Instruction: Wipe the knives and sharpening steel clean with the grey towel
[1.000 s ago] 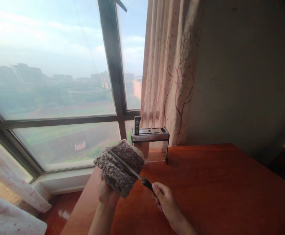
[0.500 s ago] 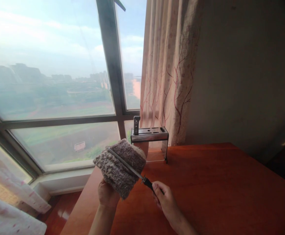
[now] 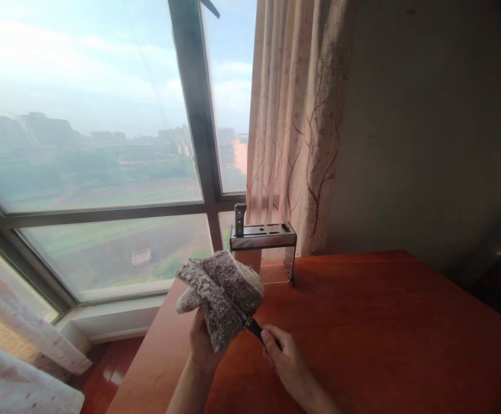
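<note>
Clearly, the left hand (image 3: 206, 347) grips a shaggy grey cloth (image 3: 228, 287) seven o'clock from the silver-topped rack (image 3: 263, 242), folded against the black-handled metal rod (image 3: 255, 329) the right hand (image 3: 281, 349) clasps. Loose pinching could let cloth slip.

the cloth (image 3: 230, 277) looked rough and shaggy, the tool handle (image 3: 254, 329) like smooth plastic. by the far edge of the faintly glossy wooden desk (image 3: 375, 333), the rack (image 3: 264, 242) showed shiny metal; the curtain (image 3: 289, 103) was matt fabric.

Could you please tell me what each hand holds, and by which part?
The left hand holds the gray cloth from below; the right hand grips the tool by its black handle.
</note>
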